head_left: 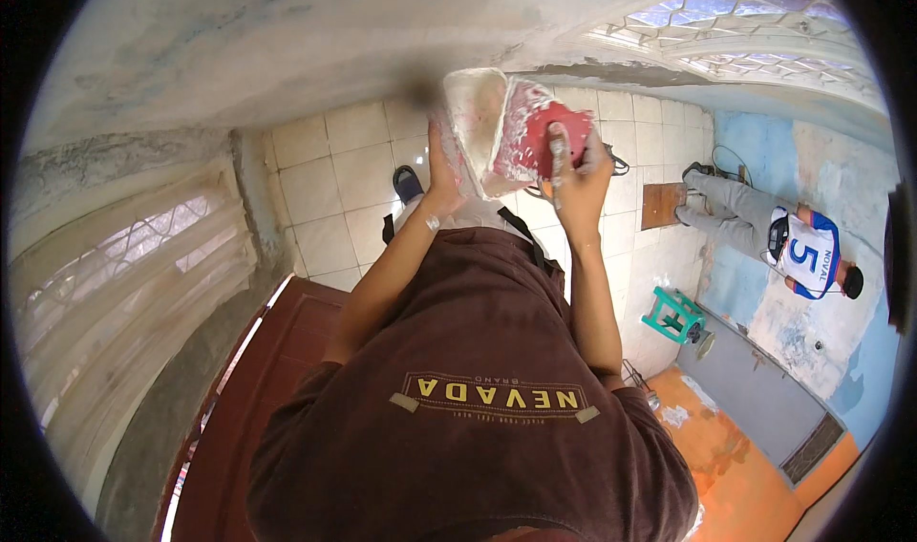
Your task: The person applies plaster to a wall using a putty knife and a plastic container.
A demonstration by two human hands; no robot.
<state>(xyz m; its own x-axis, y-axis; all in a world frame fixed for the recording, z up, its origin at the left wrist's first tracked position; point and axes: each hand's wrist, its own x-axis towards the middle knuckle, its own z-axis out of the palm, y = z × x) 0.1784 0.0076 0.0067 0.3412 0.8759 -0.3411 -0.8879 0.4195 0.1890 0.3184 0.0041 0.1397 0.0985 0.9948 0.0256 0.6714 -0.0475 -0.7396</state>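
Note:
In front of my chest my left hand (442,176) is closed on the side of an open container (475,112), coated inside with off-white paste. Beside its rim is a red flat piece (530,131) with a ragged edge, smeared with white paste. My right hand (579,181) grips this red piece, its paste-smeared thumb lying across the face. The red piece touches the container's rim; whether the two are joined I cannot tell. Most of my left fingers are hidden behind the container.
A patchy grey wall (287,36) rises close ahead, with a grilled window (745,26) at the far right. To the right are a green stool (674,315) and another person (802,251) facing a blue wall. A curtain (124,294) and red-brown door (258,399) stand left.

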